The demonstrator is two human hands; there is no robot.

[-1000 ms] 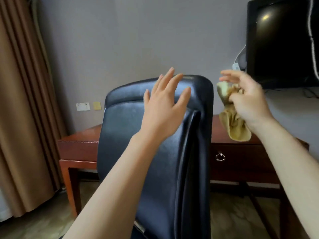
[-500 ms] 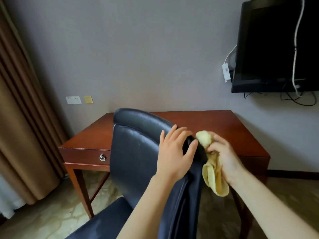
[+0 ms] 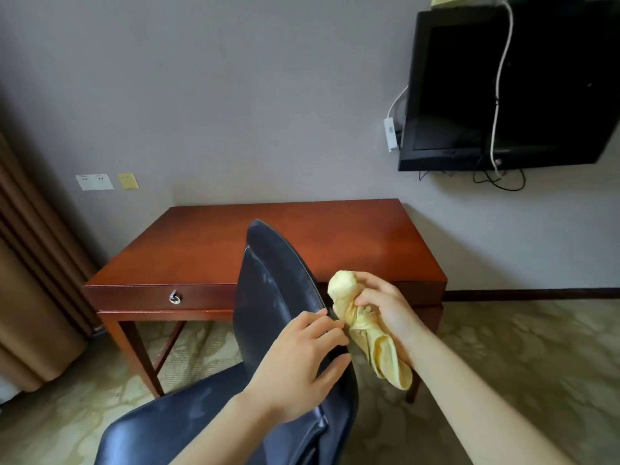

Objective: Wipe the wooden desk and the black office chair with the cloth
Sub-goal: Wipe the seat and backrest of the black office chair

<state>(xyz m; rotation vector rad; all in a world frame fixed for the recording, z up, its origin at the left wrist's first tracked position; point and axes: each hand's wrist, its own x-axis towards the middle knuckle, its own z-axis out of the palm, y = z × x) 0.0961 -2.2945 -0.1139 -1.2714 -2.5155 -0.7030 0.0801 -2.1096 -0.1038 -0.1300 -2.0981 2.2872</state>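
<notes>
Vs 0.5 s ago: black office chair (image 3: 275, 297) sits more edge-on to the view with more of its seat visible, and the left hand (image 3: 302, 360) has gone from flat fingers on the backrest to a grip, fingers curled over its right edge with the thumb on the near side. Right hand (image 3: 385, 310) is fist-closed around the bunched yellow cloth (image 3: 365, 327), one wad poking out far of the fingers and the tail hanging near of the palm. Cloth is just right of the backrest edge, against the left fingertips, in front of the wooden desk (image 3: 352, 236), which stands against the far wall.
</notes>
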